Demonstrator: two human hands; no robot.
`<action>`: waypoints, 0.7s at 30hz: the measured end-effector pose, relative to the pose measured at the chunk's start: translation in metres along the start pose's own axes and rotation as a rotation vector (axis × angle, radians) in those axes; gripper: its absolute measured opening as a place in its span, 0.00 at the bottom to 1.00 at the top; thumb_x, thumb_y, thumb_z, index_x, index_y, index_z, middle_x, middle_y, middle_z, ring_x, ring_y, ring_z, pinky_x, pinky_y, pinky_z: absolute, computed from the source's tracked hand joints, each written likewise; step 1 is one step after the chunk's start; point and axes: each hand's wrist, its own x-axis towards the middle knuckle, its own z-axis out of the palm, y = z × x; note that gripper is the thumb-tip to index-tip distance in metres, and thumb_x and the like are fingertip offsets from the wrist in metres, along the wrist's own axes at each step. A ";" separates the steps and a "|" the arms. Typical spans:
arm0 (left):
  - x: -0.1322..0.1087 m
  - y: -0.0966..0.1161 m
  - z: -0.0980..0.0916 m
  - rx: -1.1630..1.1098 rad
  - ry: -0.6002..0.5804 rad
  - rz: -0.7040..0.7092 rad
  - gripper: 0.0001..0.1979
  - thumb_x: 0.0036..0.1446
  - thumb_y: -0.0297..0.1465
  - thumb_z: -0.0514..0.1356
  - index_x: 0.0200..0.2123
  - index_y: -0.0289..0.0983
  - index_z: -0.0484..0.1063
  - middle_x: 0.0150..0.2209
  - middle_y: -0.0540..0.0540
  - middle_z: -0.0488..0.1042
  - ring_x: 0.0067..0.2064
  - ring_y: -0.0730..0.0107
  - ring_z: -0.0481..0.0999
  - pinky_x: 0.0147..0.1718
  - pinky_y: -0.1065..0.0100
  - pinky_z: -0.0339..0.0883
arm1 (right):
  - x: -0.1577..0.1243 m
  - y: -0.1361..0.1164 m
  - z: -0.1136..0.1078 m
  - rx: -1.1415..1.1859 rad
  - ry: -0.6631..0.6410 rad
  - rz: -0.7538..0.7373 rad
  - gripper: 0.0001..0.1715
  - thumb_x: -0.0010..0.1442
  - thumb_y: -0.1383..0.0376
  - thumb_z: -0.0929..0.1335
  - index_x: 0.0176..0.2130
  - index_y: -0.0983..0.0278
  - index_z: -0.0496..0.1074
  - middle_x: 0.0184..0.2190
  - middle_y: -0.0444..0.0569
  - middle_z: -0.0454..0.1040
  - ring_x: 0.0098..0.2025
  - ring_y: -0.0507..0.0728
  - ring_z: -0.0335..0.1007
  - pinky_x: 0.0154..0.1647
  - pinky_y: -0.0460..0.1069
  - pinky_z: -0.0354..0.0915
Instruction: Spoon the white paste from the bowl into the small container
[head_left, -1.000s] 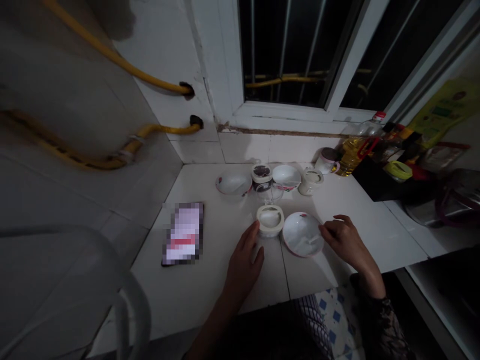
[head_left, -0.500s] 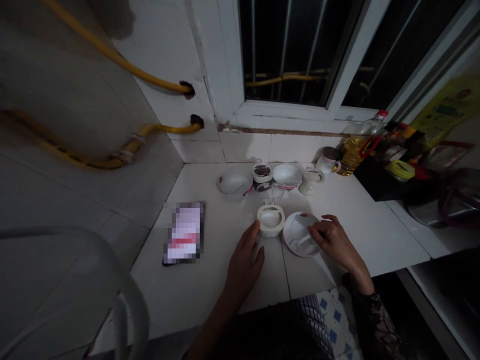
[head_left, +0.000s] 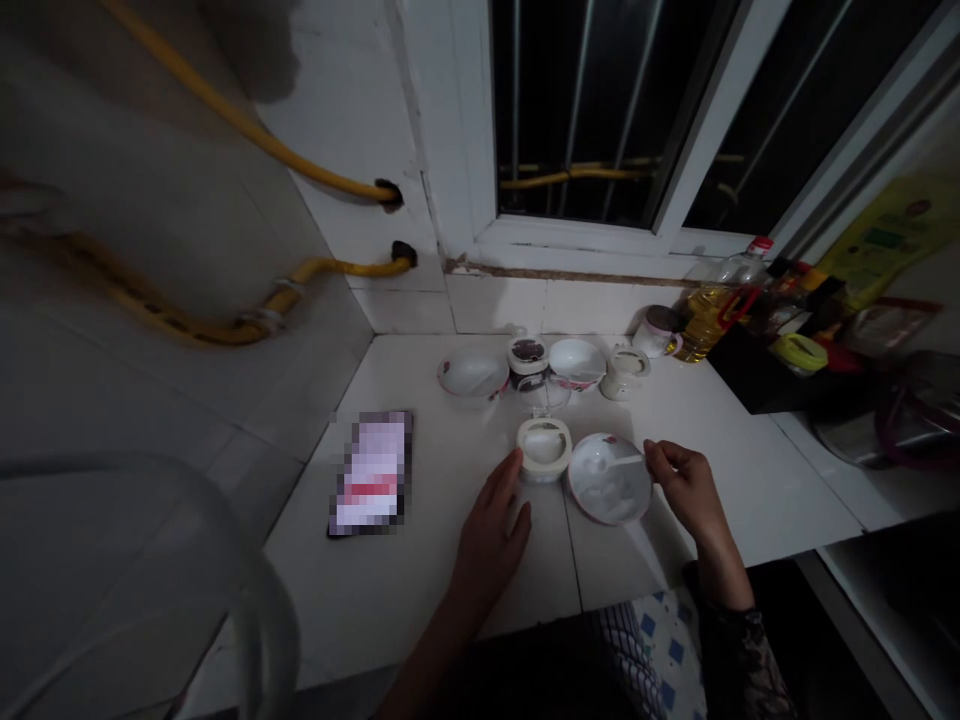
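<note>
A white bowl (head_left: 609, 480) with a pink rim sits on the white tiled counter (head_left: 420, 590) in front of me. My right hand (head_left: 686, 487) is at its right edge, fingers pinched on the handle of a small white spoon (head_left: 621, 462) whose tip lies in the bowl. Left of the bowl stands a round white container (head_left: 544, 447). My left hand (head_left: 493, 528) rests on the counter with its fingers touching that container's near left side, loosely spread.
A phone (head_left: 371, 472) lies at the left. Behind stand two bowls (head_left: 472, 373), a dark-topped jar (head_left: 527, 357), a glass and cups (head_left: 624, 370). An oil bottle (head_left: 712, 297) and seasoning clutter fill the right. Yellow pipes (head_left: 225, 320) run along the left wall.
My right hand reached into the bowl, took hold of the spoon and drew back to the bowl's right edge. The view shifted slightly. My left hand stayed put.
</note>
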 end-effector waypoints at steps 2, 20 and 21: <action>0.000 0.000 0.000 -0.007 0.009 0.006 0.33 0.61 0.26 0.53 0.68 0.47 0.51 0.65 0.42 0.62 0.61 0.60 0.70 0.52 0.59 0.74 | 0.001 -0.011 0.006 -0.037 0.136 -0.101 0.29 0.64 0.47 0.62 0.19 0.61 0.62 0.17 0.43 0.64 0.25 0.53 0.61 0.30 0.49 0.60; 0.000 -0.001 -0.001 0.006 0.003 0.026 0.33 0.62 0.26 0.53 0.69 0.46 0.51 0.66 0.41 0.62 0.62 0.60 0.70 0.56 0.57 0.71 | 0.005 0.001 -0.010 -0.562 0.097 -0.464 0.24 0.69 0.58 0.60 0.22 0.61 0.64 0.17 0.40 0.68 0.22 0.52 0.63 0.55 0.57 0.56; 0.000 -0.001 -0.001 0.004 0.003 0.025 0.33 0.62 0.26 0.53 0.69 0.47 0.51 0.66 0.41 0.62 0.62 0.59 0.70 0.55 0.57 0.72 | 0.005 0.007 -0.014 -0.603 0.070 -0.441 0.25 0.69 0.58 0.60 0.21 0.61 0.63 0.17 0.41 0.68 0.22 0.52 0.63 0.55 0.58 0.56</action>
